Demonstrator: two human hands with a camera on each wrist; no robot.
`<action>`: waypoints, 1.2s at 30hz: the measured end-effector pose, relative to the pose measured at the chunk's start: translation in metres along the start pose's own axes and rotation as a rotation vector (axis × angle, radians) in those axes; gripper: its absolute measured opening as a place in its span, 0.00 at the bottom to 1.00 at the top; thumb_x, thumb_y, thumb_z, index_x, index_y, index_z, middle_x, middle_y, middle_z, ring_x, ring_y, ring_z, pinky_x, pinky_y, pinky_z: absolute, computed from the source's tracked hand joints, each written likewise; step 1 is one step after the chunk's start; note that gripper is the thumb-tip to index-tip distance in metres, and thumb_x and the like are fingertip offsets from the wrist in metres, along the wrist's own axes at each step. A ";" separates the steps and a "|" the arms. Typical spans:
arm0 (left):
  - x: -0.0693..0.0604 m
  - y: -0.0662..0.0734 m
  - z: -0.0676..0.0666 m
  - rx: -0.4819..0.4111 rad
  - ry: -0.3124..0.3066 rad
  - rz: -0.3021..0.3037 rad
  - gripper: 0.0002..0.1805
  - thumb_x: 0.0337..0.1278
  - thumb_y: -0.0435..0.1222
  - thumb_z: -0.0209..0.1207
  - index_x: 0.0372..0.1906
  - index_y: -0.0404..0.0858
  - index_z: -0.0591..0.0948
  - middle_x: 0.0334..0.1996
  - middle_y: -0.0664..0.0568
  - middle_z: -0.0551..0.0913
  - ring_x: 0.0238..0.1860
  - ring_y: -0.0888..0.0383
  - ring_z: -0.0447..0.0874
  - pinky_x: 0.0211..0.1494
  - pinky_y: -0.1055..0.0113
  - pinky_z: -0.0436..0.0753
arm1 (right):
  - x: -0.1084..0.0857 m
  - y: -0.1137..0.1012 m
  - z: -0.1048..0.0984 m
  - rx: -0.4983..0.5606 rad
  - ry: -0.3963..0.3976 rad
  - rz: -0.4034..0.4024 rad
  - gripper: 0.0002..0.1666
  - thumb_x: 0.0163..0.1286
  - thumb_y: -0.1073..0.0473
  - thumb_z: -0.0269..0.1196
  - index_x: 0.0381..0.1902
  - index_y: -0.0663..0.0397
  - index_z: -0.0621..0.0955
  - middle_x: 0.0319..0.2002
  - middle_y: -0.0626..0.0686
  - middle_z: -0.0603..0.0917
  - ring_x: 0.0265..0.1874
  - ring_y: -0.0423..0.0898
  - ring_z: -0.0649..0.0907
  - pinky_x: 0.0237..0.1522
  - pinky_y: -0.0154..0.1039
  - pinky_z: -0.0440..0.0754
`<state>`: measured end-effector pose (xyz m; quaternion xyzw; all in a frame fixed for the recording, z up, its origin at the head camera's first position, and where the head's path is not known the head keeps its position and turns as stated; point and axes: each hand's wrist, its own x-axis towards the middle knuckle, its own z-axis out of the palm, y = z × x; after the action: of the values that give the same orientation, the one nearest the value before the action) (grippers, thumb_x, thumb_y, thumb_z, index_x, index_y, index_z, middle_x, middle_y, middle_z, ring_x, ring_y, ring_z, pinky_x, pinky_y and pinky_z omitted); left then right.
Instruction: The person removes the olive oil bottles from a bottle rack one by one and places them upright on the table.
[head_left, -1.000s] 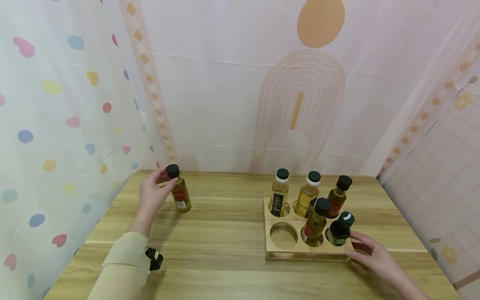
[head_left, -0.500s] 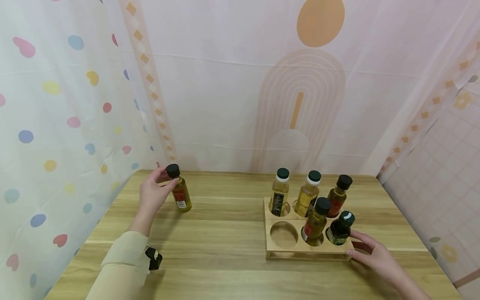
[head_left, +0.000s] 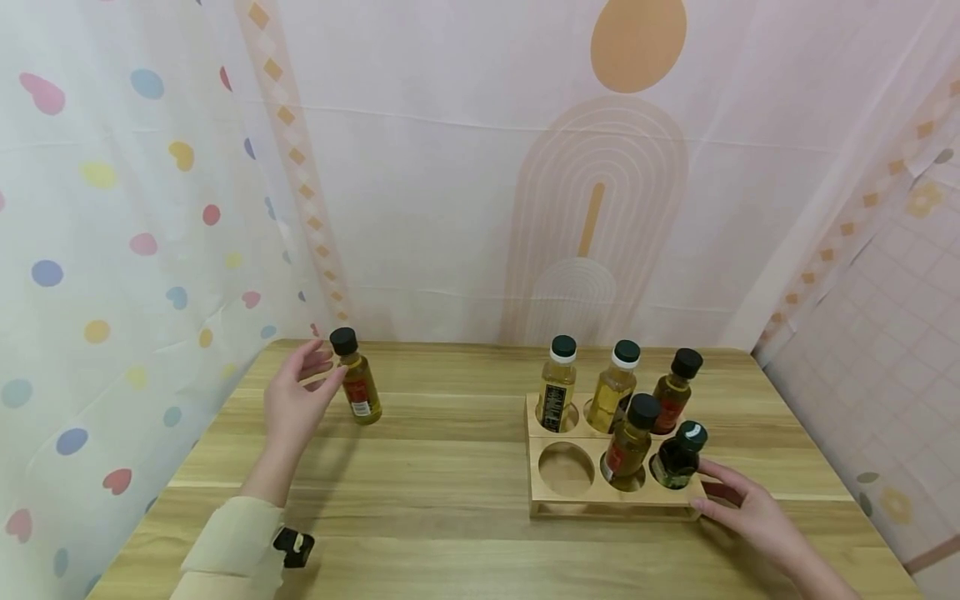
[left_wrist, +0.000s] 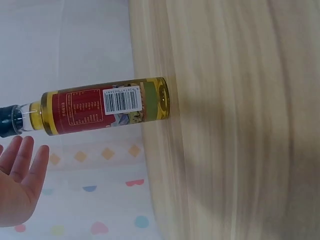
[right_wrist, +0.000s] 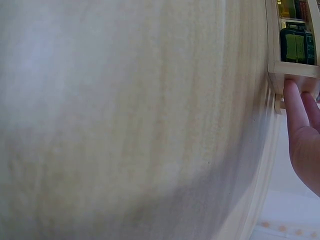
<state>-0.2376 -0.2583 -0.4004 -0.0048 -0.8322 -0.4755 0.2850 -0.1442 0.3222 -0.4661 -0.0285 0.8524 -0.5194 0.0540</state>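
A bottle with a black cap and red label [head_left: 362, 388] stands upright on the table's left side. My left hand [head_left: 297, 402] is just left of its neck, fingers spread and loosely bent, holding nothing; the left wrist view shows the same bottle [left_wrist: 100, 107] beside the fingers of the hand [left_wrist: 20, 185]. At the right, my right hand [head_left: 757, 518] touches the front right corner of a wooden rack [head_left: 585, 507], thumb in front and fingers at its side. The right wrist view has the fingertips of that hand [right_wrist: 302, 135] against the rack's end [right_wrist: 295, 69].
The rack holds several bottles: two with white-ringed green caps [head_left: 557, 397] [head_left: 613, 392], two with black caps [head_left: 673, 393] [head_left: 628, 446], and a short dark one [head_left: 677, 458]. Its front left hole [head_left: 566, 468] has no bottle. A patterned curtain [head_left: 420, 208] hangs behind the table [head_left: 435, 467].
My left hand has let go of the bottle's neck and moved slightly left and away. The bottle still stands in place. My right hand stays at the rack's corner.
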 end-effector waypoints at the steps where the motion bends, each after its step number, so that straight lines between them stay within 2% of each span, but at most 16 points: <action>1: -0.002 0.001 -0.001 0.002 -0.001 0.002 0.28 0.59 0.30 0.67 0.64 0.32 0.74 0.51 0.40 0.83 0.48 0.49 0.82 0.43 0.84 0.77 | 0.000 0.000 0.000 0.002 0.001 0.001 0.39 0.67 0.61 0.67 0.70 0.72 0.65 0.69 0.72 0.63 0.55 0.50 0.78 0.45 0.34 0.82; 5: -0.012 0.004 -0.003 0.005 -0.012 0.012 0.27 0.58 0.30 0.67 0.63 0.31 0.75 0.49 0.39 0.84 0.47 0.50 0.83 0.42 0.84 0.78 | 0.000 0.000 0.000 0.005 0.002 0.000 0.39 0.67 0.61 0.67 0.70 0.72 0.65 0.69 0.72 0.64 0.56 0.54 0.78 0.45 0.34 0.82; 6: -0.014 0.005 -0.002 0.004 -0.017 0.014 0.27 0.58 0.30 0.67 0.62 0.31 0.75 0.49 0.39 0.84 0.47 0.47 0.82 0.43 0.84 0.78 | 0.000 0.000 0.000 0.003 0.003 0.000 0.39 0.67 0.61 0.67 0.70 0.72 0.65 0.69 0.72 0.64 0.55 0.51 0.78 0.45 0.34 0.82; 8: -0.019 0.007 0.000 -0.006 -0.029 0.028 0.27 0.58 0.30 0.68 0.62 0.30 0.76 0.48 0.39 0.84 0.46 0.48 0.83 0.42 0.83 0.79 | 0.000 0.000 0.000 0.005 0.003 -0.002 0.39 0.67 0.61 0.67 0.70 0.72 0.65 0.69 0.72 0.64 0.54 0.45 0.78 0.45 0.34 0.82; 12: -0.027 0.009 0.009 -0.038 -0.065 0.087 0.26 0.56 0.29 0.69 0.60 0.30 0.77 0.45 0.39 0.85 0.43 0.52 0.84 0.41 0.81 0.80 | 0.000 0.002 0.000 0.015 0.003 -0.006 0.39 0.67 0.61 0.67 0.70 0.72 0.65 0.69 0.72 0.63 0.47 0.25 0.75 0.45 0.33 0.82; 14: -0.031 0.011 0.015 -0.049 -0.084 0.112 0.25 0.55 0.28 0.69 0.59 0.29 0.78 0.45 0.40 0.85 0.42 0.53 0.84 0.41 0.80 0.81 | 0.000 0.002 0.000 0.016 0.002 -0.007 0.40 0.67 0.61 0.67 0.70 0.72 0.65 0.69 0.72 0.63 0.47 0.24 0.74 0.45 0.33 0.82; 16: -0.035 0.014 0.021 -0.059 -0.108 0.124 0.25 0.55 0.28 0.69 0.59 0.30 0.78 0.44 0.41 0.85 0.42 0.53 0.84 0.41 0.78 0.82 | -0.001 0.001 0.000 0.012 0.003 -0.005 0.40 0.67 0.61 0.67 0.70 0.72 0.65 0.69 0.72 0.63 0.49 0.30 0.76 0.45 0.33 0.82; 19: -0.041 0.018 0.030 -0.074 -0.142 0.120 0.25 0.54 0.29 0.70 0.58 0.31 0.78 0.44 0.42 0.86 0.43 0.49 0.85 0.43 0.73 0.84 | -0.001 0.000 0.000 0.005 0.002 -0.005 0.40 0.67 0.61 0.67 0.70 0.73 0.64 0.68 0.73 0.64 0.55 0.50 0.79 0.45 0.33 0.82; 22: -0.048 0.023 0.039 -0.105 -0.182 0.107 0.26 0.54 0.29 0.70 0.59 0.32 0.78 0.45 0.41 0.85 0.44 0.47 0.85 0.45 0.65 0.85 | -0.001 0.000 0.001 0.010 -0.001 -0.006 0.40 0.67 0.62 0.67 0.70 0.73 0.64 0.69 0.73 0.63 0.58 0.65 0.75 0.44 0.34 0.82; 24: -0.052 0.026 0.045 -0.145 -0.212 0.099 0.26 0.54 0.28 0.69 0.60 0.31 0.77 0.46 0.40 0.85 0.45 0.46 0.85 0.47 0.59 0.85 | -0.001 0.000 0.001 0.013 -0.003 -0.006 0.40 0.67 0.62 0.67 0.70 0.73 0.64 0.69 0.73 0.63 0.58 0.63 0.76 0.45 0.34 0.82; 29: -0.064 0.035 0.063 -0.234 -0.294 0.072 0.28 0.54 0.28 0.69 0.62 0.31 0.76 0.48 0.39 0.84 0.49 0.44 0.84 0.52 0.47 0.82 | 0.000 0.001 0.000 0.020 -0.001 -0.004 0.40 0.67 0.62 0.67 0.70 0.73 0.64 0.69 0.71 0.63 0.52 0.40 0.78 0.45 0.34 0.83; 31: -0.068 0.040 0.071 -0.240 -0.326 0.064 0.29 0.54 0.28 0.70 0.62 0.32 0.76 0.49 0.39 0.84 0.50 0.45 0.83 0.53 0.45 0.81 | 0.000 0.001 0.000 0.018 -0.004 -0.008 0.40 0.67 0.62 0.67 0.70 0.73 0.64 0.69 0.72 0.63 0.52 0.40 0.78 0.45 0.34 0.83; 36: -0.079 0.049 0.090 -0.230 -0.386 0.071 0.30 0.52 0.28 0.71 0.62 0.33 0.76 0.50 0.41 0.84 0.52 0.47 0.83 0.55 0.48 0.81 | -0.001 0.001 0.001 0.009 -0.007 -0.013 0.40 0.67 0.62 0.67 0.70 0.75 0.64 0.68 0.74 0.63 0.57 0.61 0.77 0.44 0.34 0.83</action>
<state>-0.1996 -0.1394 -0.4344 -0.1575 -0.8108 -0.5473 0.1348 -0.1434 0.3224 -0.4675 -0.0356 0.8496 -0.5235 0.0537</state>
